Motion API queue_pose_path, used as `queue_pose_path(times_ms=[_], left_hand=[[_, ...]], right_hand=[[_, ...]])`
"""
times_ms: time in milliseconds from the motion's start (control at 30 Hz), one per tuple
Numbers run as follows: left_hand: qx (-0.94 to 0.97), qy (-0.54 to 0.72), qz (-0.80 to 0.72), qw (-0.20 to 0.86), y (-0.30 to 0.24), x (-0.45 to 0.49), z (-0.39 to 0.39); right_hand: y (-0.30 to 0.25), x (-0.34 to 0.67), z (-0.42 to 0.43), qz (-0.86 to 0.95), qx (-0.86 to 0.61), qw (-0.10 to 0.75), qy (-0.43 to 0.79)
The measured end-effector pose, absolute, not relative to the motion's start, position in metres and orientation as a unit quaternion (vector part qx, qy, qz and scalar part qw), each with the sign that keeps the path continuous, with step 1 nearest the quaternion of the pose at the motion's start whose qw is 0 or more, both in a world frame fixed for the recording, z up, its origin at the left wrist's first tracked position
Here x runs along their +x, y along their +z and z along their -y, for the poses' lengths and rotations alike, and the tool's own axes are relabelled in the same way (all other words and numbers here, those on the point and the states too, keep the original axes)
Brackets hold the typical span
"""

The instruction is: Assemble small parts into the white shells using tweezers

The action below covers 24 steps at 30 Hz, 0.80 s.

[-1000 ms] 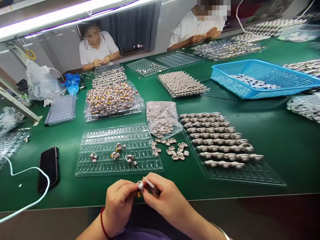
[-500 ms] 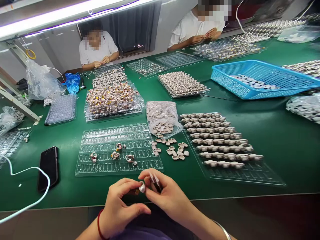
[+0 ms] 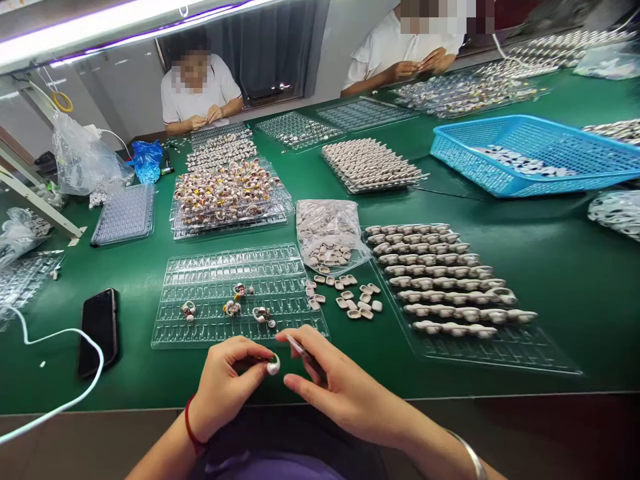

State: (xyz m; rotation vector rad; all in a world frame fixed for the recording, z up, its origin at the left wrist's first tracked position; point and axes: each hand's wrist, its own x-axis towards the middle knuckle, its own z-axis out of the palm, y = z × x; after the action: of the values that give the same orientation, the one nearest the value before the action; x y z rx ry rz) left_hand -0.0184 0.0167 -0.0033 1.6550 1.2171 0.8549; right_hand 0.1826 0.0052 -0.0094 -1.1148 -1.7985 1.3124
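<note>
My left hand (image 3: 227, 381) pinches a small white ring-shaped part (image 3: 273, 367) with a rounded end between thumb and fingertips, just over the table's front edge. Beside it, my right hand (image 3: 345, 390) is curled round a slim pair of tweezers (image 3: 300, 347); its thumb and forefinger are apart, and it does not touch the part. Beyond both hands lies a clear plastic tray (image 3: 195, 270) carrying a few similar ring parts (image 3: 231, 307) with brown and yellow bits. Loose beige caps (image 3: 353, 313) are scattered right of it, by an open plastic bag of caps (image 3: 327, 227).
A tray of beige parts in rows (image 3: 445, 297) lies at right. Stacked trays of ring parts (image 3: 225, 197) stand behind. A blue basket (image 3: 505, 180) is at far right, a phone (image 3: 99, 330) and white cable (image 3: 75, 400) at left. Two people sit opposite.
My hands have drawn apart. The ring part stays in my left hand, now pinched by the thumb too, and my right fingers have come away from it, keeping the tweezers.
</note>
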Motion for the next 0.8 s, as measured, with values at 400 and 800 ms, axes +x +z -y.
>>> queue_pose_path(times_ms=[400, 800], left_hand=[[0.692, 0.294, -0.532, 0.390, -0.015, -0.018, -0.016], [0.685, 0.280, -0.542, 0.399, -0.012, -0.016, -0.016]], right_hand=[[-0.011, 0.172, -0.001, 0.883, -0.403, 0.217, 0.102], [-0.006, 0.157, 0.013, 0.893, -0.388, 0.186, -0.131]])
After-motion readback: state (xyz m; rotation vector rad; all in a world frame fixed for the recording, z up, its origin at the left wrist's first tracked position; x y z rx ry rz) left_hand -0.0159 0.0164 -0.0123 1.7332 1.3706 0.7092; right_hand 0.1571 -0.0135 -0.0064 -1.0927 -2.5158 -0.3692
